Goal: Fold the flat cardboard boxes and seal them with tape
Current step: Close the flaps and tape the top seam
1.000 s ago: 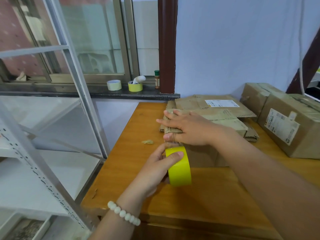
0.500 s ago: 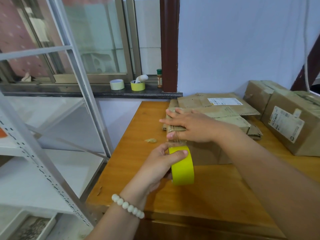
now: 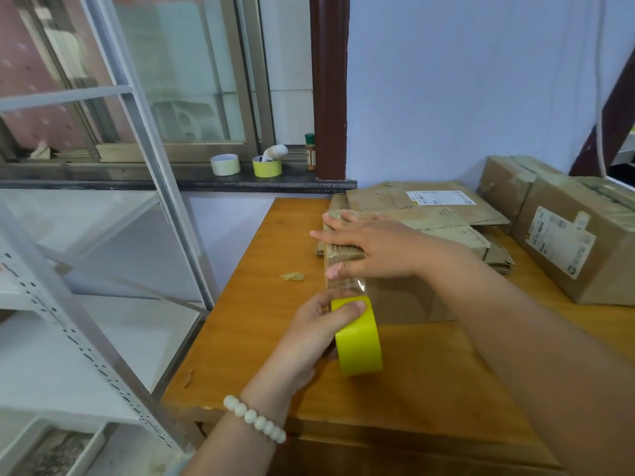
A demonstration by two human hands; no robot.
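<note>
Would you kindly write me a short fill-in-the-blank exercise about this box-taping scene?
1. The left grip holds a tape roll coloured ____.
2. The right grip presses flat on the cardboard box, which stands on a wooden ____.
3. The bracelet behind the left grip is made of white ____.
4. The number of spare tape rolls on the windowsill is ____.

Missing words: yellow; table; beads; two.

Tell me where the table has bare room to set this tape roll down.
Bare table in front of the box, right of the tape roll. Also the left strip around the scrap. Crowded behind: flat cardboard, sealed boxes.
</note>
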